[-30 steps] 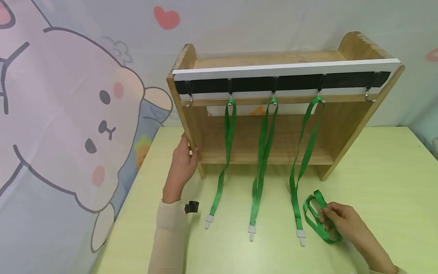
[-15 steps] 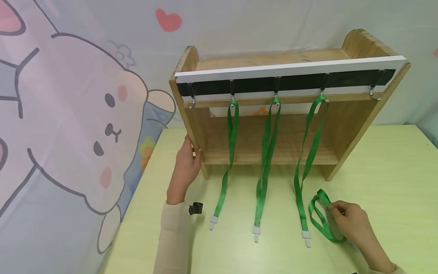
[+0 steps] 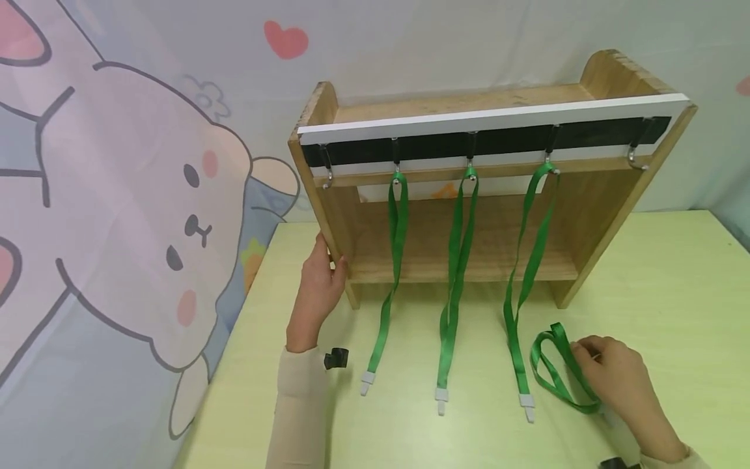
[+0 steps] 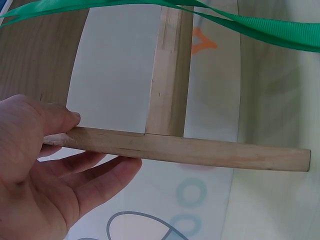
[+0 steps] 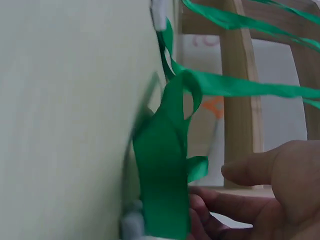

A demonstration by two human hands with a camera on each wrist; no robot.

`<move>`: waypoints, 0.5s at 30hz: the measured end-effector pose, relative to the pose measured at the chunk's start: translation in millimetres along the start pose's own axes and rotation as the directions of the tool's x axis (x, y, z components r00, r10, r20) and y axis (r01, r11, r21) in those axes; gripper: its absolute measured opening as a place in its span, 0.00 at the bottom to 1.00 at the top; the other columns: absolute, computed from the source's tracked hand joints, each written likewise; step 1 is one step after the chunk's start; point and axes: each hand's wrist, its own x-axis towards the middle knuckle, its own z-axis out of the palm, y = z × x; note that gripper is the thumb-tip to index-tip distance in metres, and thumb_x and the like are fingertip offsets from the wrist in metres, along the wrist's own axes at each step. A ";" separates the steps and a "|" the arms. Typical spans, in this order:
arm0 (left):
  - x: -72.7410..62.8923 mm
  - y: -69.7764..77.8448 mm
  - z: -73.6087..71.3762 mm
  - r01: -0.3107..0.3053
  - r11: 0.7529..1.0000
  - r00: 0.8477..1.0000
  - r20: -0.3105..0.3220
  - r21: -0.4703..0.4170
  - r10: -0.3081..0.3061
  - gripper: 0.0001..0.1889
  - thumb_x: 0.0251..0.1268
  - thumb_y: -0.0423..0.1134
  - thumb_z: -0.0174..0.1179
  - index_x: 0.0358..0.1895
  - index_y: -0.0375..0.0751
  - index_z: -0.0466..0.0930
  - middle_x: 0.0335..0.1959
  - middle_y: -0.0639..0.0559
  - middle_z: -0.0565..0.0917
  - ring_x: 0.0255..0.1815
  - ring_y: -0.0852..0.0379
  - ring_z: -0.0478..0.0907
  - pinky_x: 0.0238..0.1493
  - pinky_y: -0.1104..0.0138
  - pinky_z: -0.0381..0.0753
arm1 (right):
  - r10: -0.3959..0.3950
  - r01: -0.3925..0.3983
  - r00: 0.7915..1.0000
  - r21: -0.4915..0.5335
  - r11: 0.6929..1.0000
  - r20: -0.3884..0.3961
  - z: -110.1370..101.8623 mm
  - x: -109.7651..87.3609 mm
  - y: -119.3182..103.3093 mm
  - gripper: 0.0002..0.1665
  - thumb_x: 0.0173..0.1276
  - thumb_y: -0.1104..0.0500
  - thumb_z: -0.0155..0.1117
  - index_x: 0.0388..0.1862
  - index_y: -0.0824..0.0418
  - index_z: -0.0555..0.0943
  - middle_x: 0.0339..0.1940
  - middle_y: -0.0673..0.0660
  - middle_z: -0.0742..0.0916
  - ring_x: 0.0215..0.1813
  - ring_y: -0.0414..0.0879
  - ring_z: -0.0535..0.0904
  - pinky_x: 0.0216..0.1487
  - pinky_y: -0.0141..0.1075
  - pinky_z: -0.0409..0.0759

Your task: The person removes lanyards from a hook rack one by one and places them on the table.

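A wall cloth [image 3: 375, 65] printed with a large pale cartoon animal on the left and a pink heart near the top fills the back of the head view. Before it, upper centre to right, a wooden shelf [image 3: 430, 228] stands on a pale yellow-green table [image 3: 398, 430]. Along its upper front runs a white board [image 3: 498, 116] with a black strip [image 3: 510, 141] carrying five metal hooks. Three green lanyards [image 3: 448, 339] hang from the middle three hooks, their lower ends reaching out over the table toward the bottom of the frame; the rightmost of them comes down just beside the loose one. A small black object [image 3: 336, 358] shows beside the left sleeve [image 3: 301, 404].

The left hand [image 3: 319, 286], at centre left, grips the shelf's side panel, thumb on one face and fingers on the other.

The loose lanyard [image 5: 162, 175] is at the lower right of the head view, a flat, slightly glossy green ribbon bent into an irregular loop, with a blurred grey-white end near the bottom of the right wrist view. The right hand [image 3: 624, 374] is beside it, fingers lightly bent, thumb and forefinger parted; whether a fingertip touches the ribbon I cannot tell.
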 end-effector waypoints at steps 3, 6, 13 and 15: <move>0.0 0.4 -1.4 -0.006 1.000 1.000 -0.005 0.000 0.006 0.30 0.74 0.26 0.53 0.75 0.29 0.54 0.64 0.29 0.72 0.56 0.32 0.80 0.44 0.48 0.87 | -0.009 0.009 1.000 0.007 1.000 0.018 -5.6 3.8 3.7 0.20 0.79 0.60 0.53 0.46 0.79 0.83 0.38 0.71 0.87 0.37 0.62 0.84 0.33 0.52 0.83; 0.3 0.2 -1.7 -0.010 1.000 1.000 -0.004 0.002 0.010 0.30 0.75 0.26 0.53 0.75 0.29 0.54 0.64 0.29 0.72 0.56 0.32 0.80 0.44 0.48 0.86 | -0.004 0.003 0.999 0.023 1.000 0.032 -11.3 6.4 5.7 0.21 0.80 0.60 0.51 0.48 0.80 0.81 0.41 0.74 0.86 0.41 0.67 0.84 0.35 0.56 0.83; 0.0 -1.9 -0.2 -0.010 1.000 1.000 -0.004 0.004 0.010 0.30 0.74 0.26 0.54 0.74 0.30 0.54 0.64 0.28 0.72 0.56 0.32 0.79 0.44 0.48 0.86 | -0.022 0.021 1.000 0.039 0.999 0.011 -20.5 8.2 1.6 0.21 0.81 0.60 0.50 0.50 0.79 0.81 0.42 0.73 0.87 0.43 0.68 0.84 0.35 0.54 0.84; -0.3 -1.8 0.1 -0.011 1.000 1.000 -0.004 0.004 0.011 0.30 0.74 0.26 0.54 0.74 0.30 0.54 0.63 0.28 0.73 0.56 0.32 0.80 0.44 0.48 0.86 | -0.048 0.049 0.999 0.040 0.998 -0.019 -22.8 9.3 -4.1 0.20 0.80 0.60 0.52 0.50 0.77 0.81 0.41 0.71 0.87 0.42 0.68 0.84 0.34 0.51 0.83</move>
